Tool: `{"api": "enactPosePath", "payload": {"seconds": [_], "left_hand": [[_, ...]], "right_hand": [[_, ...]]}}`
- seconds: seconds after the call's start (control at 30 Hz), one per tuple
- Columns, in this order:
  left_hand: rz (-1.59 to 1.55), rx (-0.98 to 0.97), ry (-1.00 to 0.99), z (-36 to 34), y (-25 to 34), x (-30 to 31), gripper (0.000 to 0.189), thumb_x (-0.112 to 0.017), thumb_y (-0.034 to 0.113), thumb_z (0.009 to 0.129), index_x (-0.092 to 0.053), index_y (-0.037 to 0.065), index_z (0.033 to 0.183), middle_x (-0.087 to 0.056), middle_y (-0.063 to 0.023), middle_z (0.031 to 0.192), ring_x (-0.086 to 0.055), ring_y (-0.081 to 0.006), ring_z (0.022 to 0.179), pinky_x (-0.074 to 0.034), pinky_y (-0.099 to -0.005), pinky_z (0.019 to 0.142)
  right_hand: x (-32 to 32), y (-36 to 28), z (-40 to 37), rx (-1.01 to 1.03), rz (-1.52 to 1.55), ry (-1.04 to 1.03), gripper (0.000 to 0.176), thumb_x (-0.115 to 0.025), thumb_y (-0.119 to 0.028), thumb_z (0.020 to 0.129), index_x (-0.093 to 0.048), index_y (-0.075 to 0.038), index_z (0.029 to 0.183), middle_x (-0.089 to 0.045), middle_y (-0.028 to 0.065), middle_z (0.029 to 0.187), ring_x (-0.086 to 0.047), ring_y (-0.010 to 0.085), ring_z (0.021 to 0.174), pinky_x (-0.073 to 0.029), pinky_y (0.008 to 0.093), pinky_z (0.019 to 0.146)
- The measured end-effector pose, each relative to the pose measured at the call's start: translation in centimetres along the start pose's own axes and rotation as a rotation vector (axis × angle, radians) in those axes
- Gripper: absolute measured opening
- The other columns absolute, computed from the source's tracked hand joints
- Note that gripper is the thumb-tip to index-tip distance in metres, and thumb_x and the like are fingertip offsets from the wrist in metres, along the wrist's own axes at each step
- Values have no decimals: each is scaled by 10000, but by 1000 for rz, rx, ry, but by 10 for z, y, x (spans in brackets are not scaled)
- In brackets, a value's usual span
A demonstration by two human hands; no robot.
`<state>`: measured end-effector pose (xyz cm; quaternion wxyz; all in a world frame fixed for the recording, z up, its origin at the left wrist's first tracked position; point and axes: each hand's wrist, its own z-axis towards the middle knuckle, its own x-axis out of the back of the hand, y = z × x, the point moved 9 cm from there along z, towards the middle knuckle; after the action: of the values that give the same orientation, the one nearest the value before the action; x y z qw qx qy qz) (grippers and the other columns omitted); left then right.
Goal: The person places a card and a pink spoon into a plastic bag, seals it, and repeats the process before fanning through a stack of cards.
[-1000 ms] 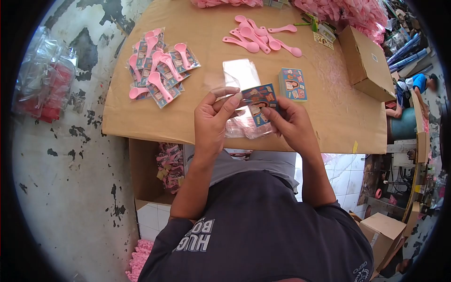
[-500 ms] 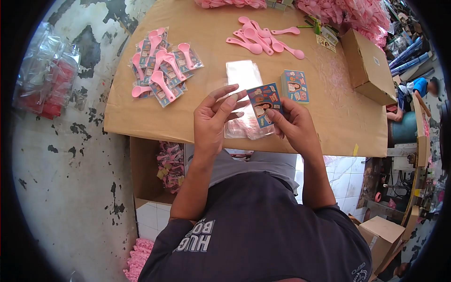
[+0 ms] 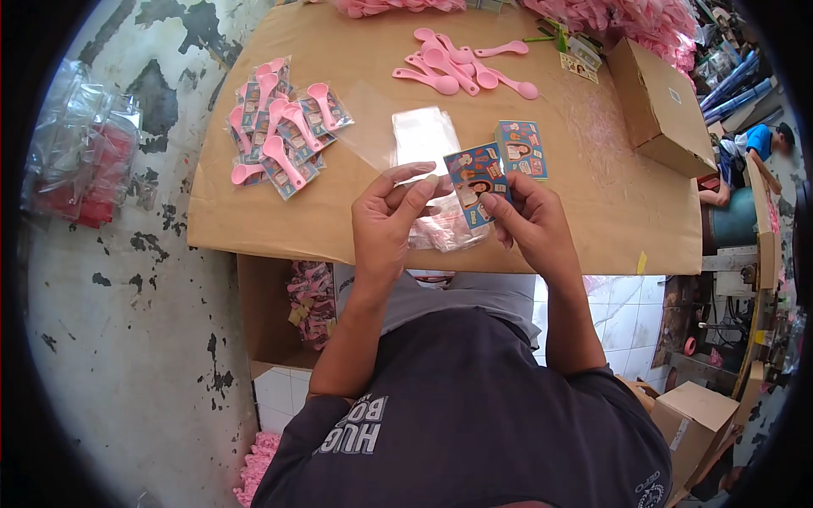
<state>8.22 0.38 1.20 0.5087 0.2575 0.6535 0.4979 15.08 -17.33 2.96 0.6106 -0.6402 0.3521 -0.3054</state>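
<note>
My right hand (image 3: 538, 227) pinches a blue printed card (image 3: 471, 173) between thumb and fingers, its picture side facing up. Just left of it, my left hand (image 3: 383, 224) has thumb and forefinger closed on a clear plastic bag (image 3: 366, 127), which spreads faintly up and to the left. Beneath both hands lies a pile of clear bags (image 3: 419, 134). Behind the held card sits a stack of matching cards (image 3: 523, 146). Pink spoons packed with cards (image 3: 284, 162) are heaped on the left, and loose pink spoons (image 3: 440, 61) lie farther back.
Brown paper covers the table (image 3: 279, 216). An open cardboard box (image 3: 660, 114) stands at its right side, with pink bundles (image 3: 584, 30) behind. Plastic bags (image 3: 80, 152) hang by the left wall. Another person (image 3: 745, 148) is at the far right.
A clear bag now stretches out from my left hand, whose fingers have drawn closer together. The card in my right hand has barely moved. The view has shifted slightly.
</note>
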Motion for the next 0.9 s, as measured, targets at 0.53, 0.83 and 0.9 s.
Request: {"api": "enactPosePath", "payload": {"seconds": [0.53,0.83,0.9], "left_hand": [[36,-30,9,-6,9,0,345,-677,148,1018,-621,-38,1304,-750,-167,1190,-748,-205,1015,-579,-276,784],[-13,-4,-5,-6,5,0,312,-669,149,1026,-650,-33,1280,-753,-157,1172,-733,-151,983,-586,-262,789],[-30,-3,-26,-7,4,-3,309,-667,142,1026,-652,-36,1278,-753,-156,1170,-731,-153,989,-589,-268,806]], "right_hand": [[-6,0,-8,-18,-17,-63,255,-693,-198,1020,-674,4,1174,-607,-47,783,-501,7,594,-384,191,509],[-16,5,-7,-49,-119,-102,215,-692,-201,1019,-686,-13,1123,-589,-58,738,-509,4,598,-388,195,510],[-20,6,-8,-60,-153,-142,201,-694,-199,1017,-693,-18,1103,-572,-68,724,-495,5,598,-379,205,513]]}}
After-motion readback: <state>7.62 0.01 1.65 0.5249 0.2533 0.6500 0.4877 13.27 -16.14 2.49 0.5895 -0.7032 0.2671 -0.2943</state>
